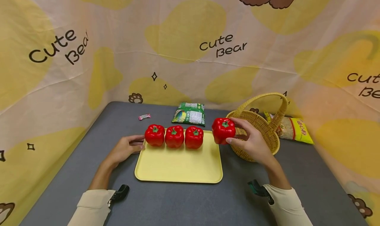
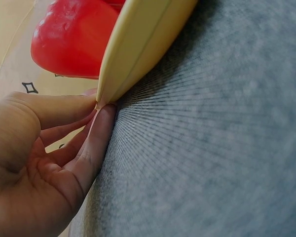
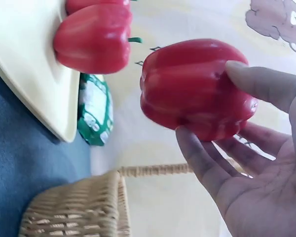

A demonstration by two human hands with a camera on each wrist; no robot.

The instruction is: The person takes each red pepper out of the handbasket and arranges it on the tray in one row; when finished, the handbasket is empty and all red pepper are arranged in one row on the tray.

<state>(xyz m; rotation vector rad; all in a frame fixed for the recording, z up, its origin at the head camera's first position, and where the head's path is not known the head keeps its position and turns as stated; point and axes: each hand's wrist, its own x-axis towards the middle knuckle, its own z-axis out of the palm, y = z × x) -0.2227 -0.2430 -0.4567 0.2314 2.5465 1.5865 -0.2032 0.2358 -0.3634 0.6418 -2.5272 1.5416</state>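
Observation:
My right hand grips a shiny red bell pepper with a green stem. It is up in the air between the yellow tray and the wicker basket. In the right wrist view, the thumb presses one side of this pepper and the fingers the other. Three more red bell peppers stand in a row along the tray's far side. My left hand is at the tray's left edge. The left wrist view shows its thumb and fingers pinching the tray rim, close beside the leftmost pepper.
A green snack packet lies behind the tray, with a small pink wrapped sweet to its left. The basket has a tall arched handle, and a yellow packet lies behind it. Printed cloth walls border the grey table.

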